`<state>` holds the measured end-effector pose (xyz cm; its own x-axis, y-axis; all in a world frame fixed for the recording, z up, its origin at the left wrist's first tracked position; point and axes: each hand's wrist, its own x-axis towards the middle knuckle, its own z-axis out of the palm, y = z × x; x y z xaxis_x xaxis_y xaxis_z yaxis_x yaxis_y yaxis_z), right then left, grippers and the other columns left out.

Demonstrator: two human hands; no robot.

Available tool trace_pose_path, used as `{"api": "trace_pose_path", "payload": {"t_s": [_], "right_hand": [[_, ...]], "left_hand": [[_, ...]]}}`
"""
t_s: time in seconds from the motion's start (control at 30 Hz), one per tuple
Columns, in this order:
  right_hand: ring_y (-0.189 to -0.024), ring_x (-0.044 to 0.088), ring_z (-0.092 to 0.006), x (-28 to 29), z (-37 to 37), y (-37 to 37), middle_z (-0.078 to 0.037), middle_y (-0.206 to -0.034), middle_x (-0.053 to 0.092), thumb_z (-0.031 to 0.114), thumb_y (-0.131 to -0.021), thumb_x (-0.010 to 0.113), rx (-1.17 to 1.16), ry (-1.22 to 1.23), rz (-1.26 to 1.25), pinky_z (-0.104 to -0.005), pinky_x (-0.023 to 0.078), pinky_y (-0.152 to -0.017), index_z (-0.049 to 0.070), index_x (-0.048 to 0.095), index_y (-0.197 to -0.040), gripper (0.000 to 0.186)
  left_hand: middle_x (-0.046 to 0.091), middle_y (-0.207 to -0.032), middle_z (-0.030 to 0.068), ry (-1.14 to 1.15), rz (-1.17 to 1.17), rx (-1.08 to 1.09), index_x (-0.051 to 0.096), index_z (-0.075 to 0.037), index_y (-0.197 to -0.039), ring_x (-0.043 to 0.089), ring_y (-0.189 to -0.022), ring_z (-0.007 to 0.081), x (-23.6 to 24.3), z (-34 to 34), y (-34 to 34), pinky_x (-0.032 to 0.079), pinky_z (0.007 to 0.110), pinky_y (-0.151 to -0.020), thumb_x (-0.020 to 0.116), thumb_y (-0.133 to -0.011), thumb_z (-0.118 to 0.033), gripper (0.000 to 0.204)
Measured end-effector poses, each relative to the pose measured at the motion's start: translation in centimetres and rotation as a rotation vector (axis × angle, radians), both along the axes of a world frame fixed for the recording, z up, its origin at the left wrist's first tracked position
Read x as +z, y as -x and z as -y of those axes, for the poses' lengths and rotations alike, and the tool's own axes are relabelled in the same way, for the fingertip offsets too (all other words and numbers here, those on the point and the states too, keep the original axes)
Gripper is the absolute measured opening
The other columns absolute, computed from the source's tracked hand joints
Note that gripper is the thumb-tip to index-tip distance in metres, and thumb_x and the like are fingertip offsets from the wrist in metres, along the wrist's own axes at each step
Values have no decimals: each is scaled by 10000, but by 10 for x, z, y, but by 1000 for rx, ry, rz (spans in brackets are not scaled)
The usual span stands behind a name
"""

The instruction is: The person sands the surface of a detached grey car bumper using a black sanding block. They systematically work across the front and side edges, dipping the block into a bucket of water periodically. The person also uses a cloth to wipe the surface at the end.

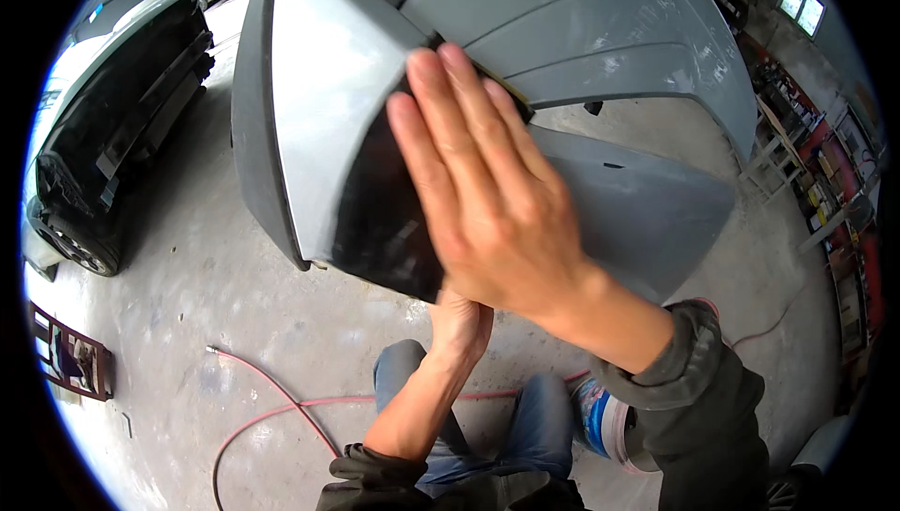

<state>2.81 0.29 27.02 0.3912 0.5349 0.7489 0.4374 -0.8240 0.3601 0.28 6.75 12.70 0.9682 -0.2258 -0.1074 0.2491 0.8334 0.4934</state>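
A large grey-primed car bumper (319, 70) hangs in front of me, with a glossy black section (380, 211) at its near corner. My right hand (497, 202) lies over this black section, fingers stretched out and slightly blurred. Whether anything thin is under its palm is hidden. Below it, my left hand (459, 319) is at the lower edge of the black section, seemingly curled round it, its fingers largely covered by the right hand and the part. A thin yellowish strip (511, 94) shows along the black section's edge beyond my right fingertips.
A red hose (281, 403) loops across the concrete floor (234, 295). A bucket (609, 422) stands by my right leg. At left are a car with an exposed black end (131, 127) and a small dark-red stool (70, 352). Cluttered shelves (825, 164) line the right wall.
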Motion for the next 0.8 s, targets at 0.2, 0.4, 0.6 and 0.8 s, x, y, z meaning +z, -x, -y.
{"api": "trace_pose_path", "payload": {"t_s": [0.2,0.4,0.6,0.8], "right_hand": [[-1390,433,-502,-5,4,15,-365,-1462,456,111,-955,461,-33,33,-8,-516,376,-1165,-136,493,-1399,510],[-1431,405,-446,-9,15,10,-303,-1522,425,137,-962,447,10,7,-61,-491,339,-1194,-112,492,-1416,520],[-1397,480,-397,-19,98,90,-262,-1434,552,128,-969,398,-229,78,-239,-509,310,-1193,-108,563,-1357,484],[-1344,522,-445,-15,138,140,-310,-1389,566,138,-975,515,-214,-117,-198,-543,329,-1168,-118,563,-1335,444]], "left_hand": [[563,-1366,75,32,94,-8,520,-34,-1365,577,-1187,188,-17,-6,-6,499,338,-1010,639,-1005,-166,401],[588,-1373,69,-9,36,-16,521,-44,-1389,574,-1231,206,-19,-9,-12,503,379,-1030,685,-969,-298,518],[595,-1302,55,-167,253,-14,487,-32,-1384,563,-1228,232,-20,-20,-17,419,387,-1088,793,-890,-385,681],[720,-1110,81,-1341,551,-445,714,-31,-1046,697,-877,168,4,-96,12,556,306,-791,791,-894,-332,346]]}}
